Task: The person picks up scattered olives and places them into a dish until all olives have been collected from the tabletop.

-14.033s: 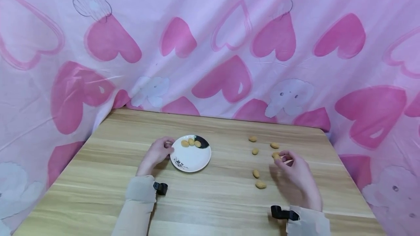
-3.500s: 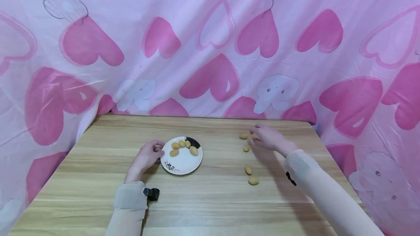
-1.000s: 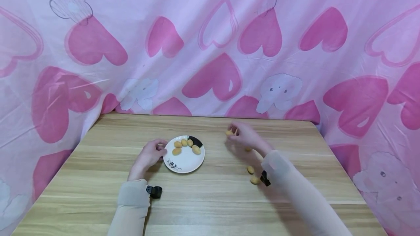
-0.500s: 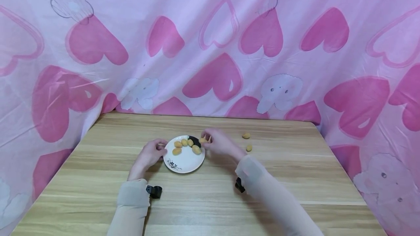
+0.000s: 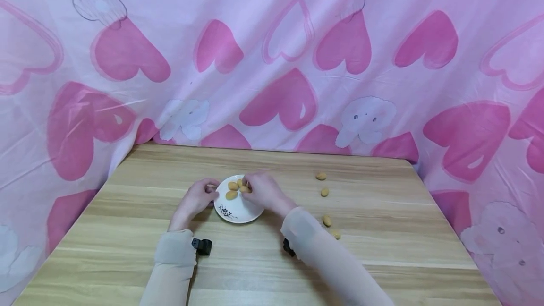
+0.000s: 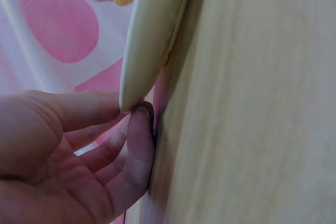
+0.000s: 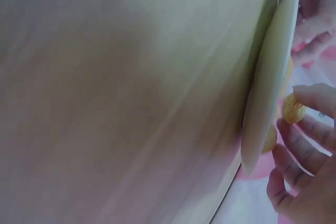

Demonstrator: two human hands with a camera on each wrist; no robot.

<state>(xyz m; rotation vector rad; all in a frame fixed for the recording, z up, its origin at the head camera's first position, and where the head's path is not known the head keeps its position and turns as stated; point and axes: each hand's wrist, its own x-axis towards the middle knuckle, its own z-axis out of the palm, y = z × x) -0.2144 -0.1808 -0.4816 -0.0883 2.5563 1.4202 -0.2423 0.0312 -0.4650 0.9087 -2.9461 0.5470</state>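
A small white plate with a dark patch and a floral print lies on the table. My left hand pinches its left rim, thumb on top and fingers beneath, as the left wrist view shows. My right hand is over the plate's right side. Between its thumb and fingertips it pinches an oval, tan, nut-like piece, held just above the plate. Several like pieces lie on the plate, among them one tan piece near the left side. Others there are partly hidden behind my right hand.
Several more tan pieces lie in a loose column on the wooden table, right of the plate. The nearest piece is partly covered by my right sleeve. A pink heart-print cloth hangs behind the table.
My right hand has picked up a tan piece from the table's back right and carried it left to over the plate. Earlier, fewer pieces lay on the plate. My left hand keeps hold of the rim.
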